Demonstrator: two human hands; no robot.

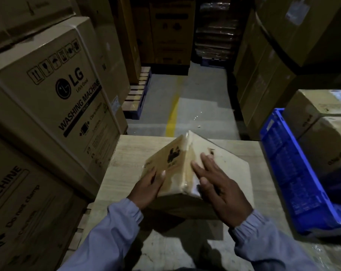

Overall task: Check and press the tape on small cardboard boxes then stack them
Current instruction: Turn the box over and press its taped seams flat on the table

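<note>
Dim warehouse aisle; work is on a pale wood table (126,153) w/ tall LG cartons (58,90) on the left & a blue crate (287,165) on the right. Fingers (200,169) of the right hand (222,190) are straight & spread, laid flat on the right-facing panel of the small box (224,159). Their tips sit just beside the tape (189,153) that runs along the raised ridge. Left hand (148,184) lies against the opposite panel, fingers close together, thumb on top, bracing it; no pinch seen. Box sits mid-table, tipped up on one edge so the taped seam faces up, both hands touching it. Light-blue sleeves on both arms.

Step, as I read it: check/press phase, stacking not begun. Tape looks glossy & a bit wrinkled at the near end; can't tell if it's lifting. Nxt move prob. calls for running the right palm along the seam w/ firm pressure while the left hand counters. After that, lay the box flat & take it to a stack, maybe by the brown boxes (326,145) in the crate, but that's a guess.
</note>
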